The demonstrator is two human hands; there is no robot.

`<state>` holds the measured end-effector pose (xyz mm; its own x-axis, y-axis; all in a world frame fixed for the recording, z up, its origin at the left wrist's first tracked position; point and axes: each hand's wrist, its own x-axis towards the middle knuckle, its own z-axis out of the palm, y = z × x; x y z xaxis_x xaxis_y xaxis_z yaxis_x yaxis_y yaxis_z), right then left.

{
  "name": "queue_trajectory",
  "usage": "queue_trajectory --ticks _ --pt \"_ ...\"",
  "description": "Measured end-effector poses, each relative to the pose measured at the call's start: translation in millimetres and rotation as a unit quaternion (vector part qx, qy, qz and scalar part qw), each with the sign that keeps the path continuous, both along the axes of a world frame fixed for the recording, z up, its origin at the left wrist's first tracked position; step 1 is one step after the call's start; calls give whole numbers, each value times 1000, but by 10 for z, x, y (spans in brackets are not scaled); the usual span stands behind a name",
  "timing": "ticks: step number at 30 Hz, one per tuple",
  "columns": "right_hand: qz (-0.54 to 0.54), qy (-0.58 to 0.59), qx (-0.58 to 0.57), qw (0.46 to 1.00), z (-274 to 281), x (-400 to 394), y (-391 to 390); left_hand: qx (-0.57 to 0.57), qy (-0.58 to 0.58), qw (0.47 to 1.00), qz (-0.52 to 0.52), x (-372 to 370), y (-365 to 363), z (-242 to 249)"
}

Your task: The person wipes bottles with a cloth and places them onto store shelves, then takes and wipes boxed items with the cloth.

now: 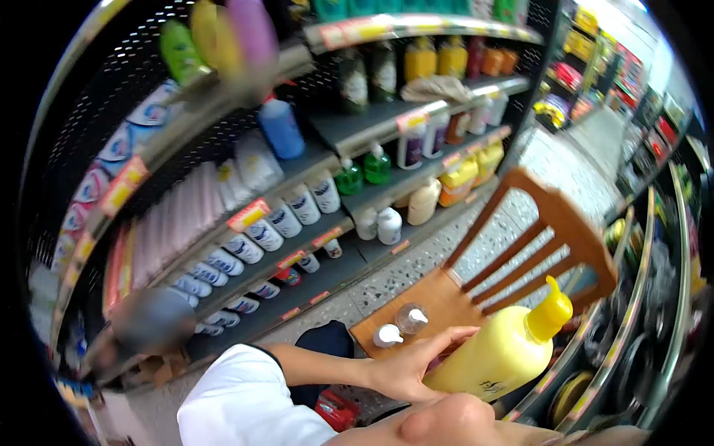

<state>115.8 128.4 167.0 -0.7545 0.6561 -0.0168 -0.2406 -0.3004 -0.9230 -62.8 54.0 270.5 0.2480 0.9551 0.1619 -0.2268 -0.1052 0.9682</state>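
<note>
My left hand (pixel 405 372) reaches in from a white sleeve (pixel 238 401) and is closed around the lower part of a yellow pump bottle (pixel 487 357). The bottle tilts up to the right, its darker yellow pump head (pixel 550 311) on top. My right hand (pixel 450 420) is at the bottom edge, close under the bottle; its fingers are not distinguishable. Beyond my left hand, a small clear bottle (pixel 411 318) with a white top and another white-topped container (pixel 387 336) are on the wooden chair's seat (pixel 446 293).
The chair's slatted back (pixel 558 230) rises behind the bottle. Shelves (pixel 327 160) of bottles and packets curve along the left. More racks (pixel 632 297) stand close on the right. A red object (pixel 336 410) lies low beside my left arm. Speckled floor (pixel 372 279) shows between shelf and chair.
</note>
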Motion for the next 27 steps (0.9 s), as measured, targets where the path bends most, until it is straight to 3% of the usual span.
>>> queue_trajectory --ticks 4,10,15,20,23,27 --pt "42 -21 -1 999 874 -33 78 54 50 995 61 -111 43 858" --pt "90 -30 22 995 2332 -184 80 -5 83 986 145 -284 -97 2462" --pt "137 5 76 988 3427 -548 48 68 108 956 264 -535 -334 3473" --pt "153 62 155 974 4323 -1131 -22 121 159 916 348 -955 -605 4133" --pt "115 168 162 966 4931 -1640 -207 155 165 891 393 -1211 -689 4374" --pt "48 102 335 936 5347 -2091 -109 182 179 855 452 -1634 -722 4627"
